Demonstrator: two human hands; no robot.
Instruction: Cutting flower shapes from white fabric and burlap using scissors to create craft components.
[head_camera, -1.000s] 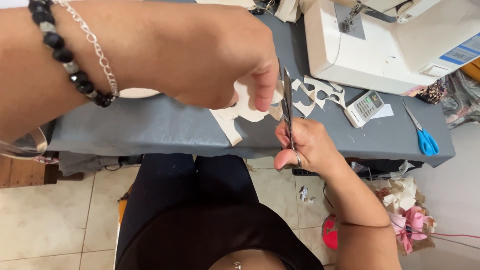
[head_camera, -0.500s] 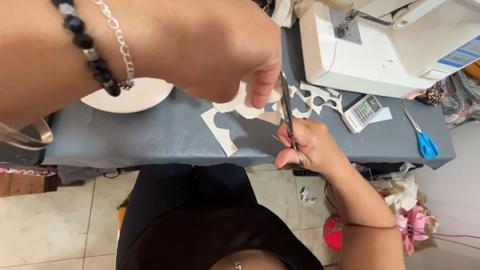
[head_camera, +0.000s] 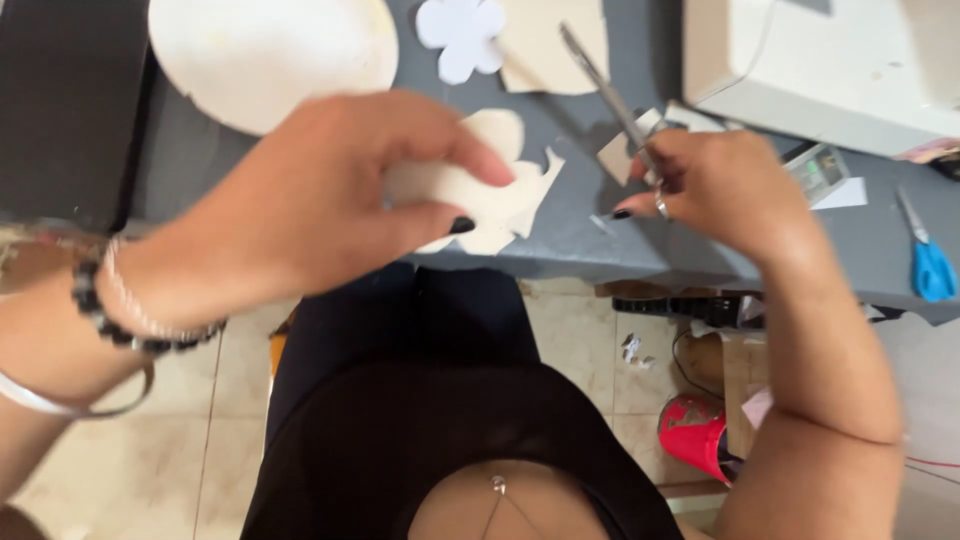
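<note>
My left hand (head_camera: 330, 190) pinches a cream cut-out sheet (head_camera: 500, 190) between thumb and fingers, just above the near edge of the grey table (head_camera: 580, 230). To its right, my right hand (head_camera: 720, 190) grips metal scissors (head_camera: 610, 85), whose blades point up and away and are clear of the sheet. A beaded bracelet and a chain circle my left wrist. A ring shows on a right finger.
A cream round piece (head_camera: 270, 55), a white flower-shaped cut-out (head_camera: 460, 35) and a cream sheet (head_camera: 555, 45) lie at the back. A white sewing machine (head_camera: 820, 65) stands at right, with blue-handled scissors (head_camera: 930, 265) and a small calculator (head_camera: 820, 170). Scraps lie on the tiled floor.
The scissors have come out of the cream sheet and swung to the right. My left hand has pulled the sheet toward me and lower in view. The camera view has shifted closer.
</note>
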